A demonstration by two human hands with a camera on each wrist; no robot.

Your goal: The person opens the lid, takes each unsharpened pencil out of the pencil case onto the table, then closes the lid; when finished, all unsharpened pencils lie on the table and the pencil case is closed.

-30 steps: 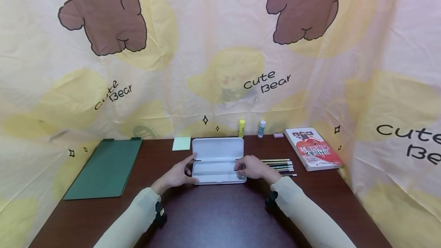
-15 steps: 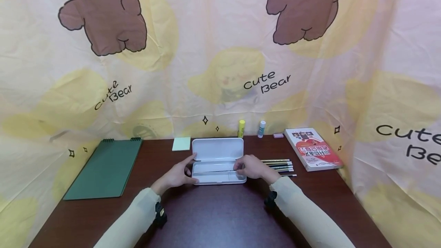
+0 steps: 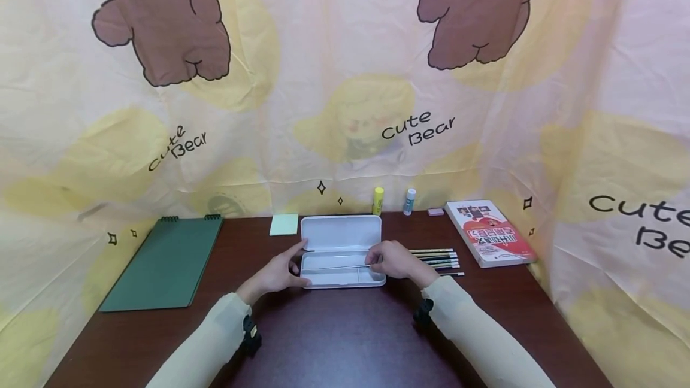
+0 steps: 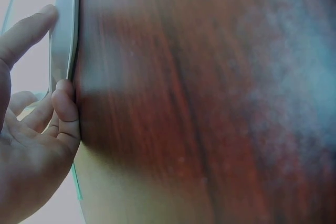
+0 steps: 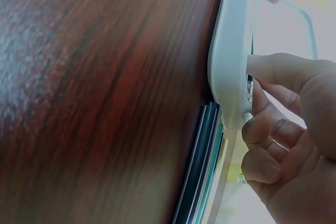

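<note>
A white pencil case point(image 3: 330, 278) lies open on the table, its lid point(image 3: 341, 233) tipped back. My left hand point(image 3: 277, 271) holds its left end, thumb at the front corner and fingers towards the hinge. In the left wrist view, the fingertips touch the case wall point(image 4: 64, 30). Over the right end of the case, my right hand point(image 3: 392, 260) pinches a thin pencil point(image 5: 249, 103) between thumb and forefinger. Its dark barrel and pale end show between the fingers in the right wrist view; the fingers hide much of it.
Several pencils point(image 3: 444, 259) lie just right of the case. Behind stand a yellow glue stick point(image 3: 378, 201) and a blue-and-white one point(image 3: 409, 202), near a pink eraser point(image 3: 435, 212). A book point(image 3: 490, 233) lies right, sticky notes point(image 3: 283, 224) and a green notepad point(image 3: 167, 265) left.
My right hand has shifted very slightly left over the case, and a thin line along the inside of the case shows more clearly. The left hand and the case stay put.
</note>
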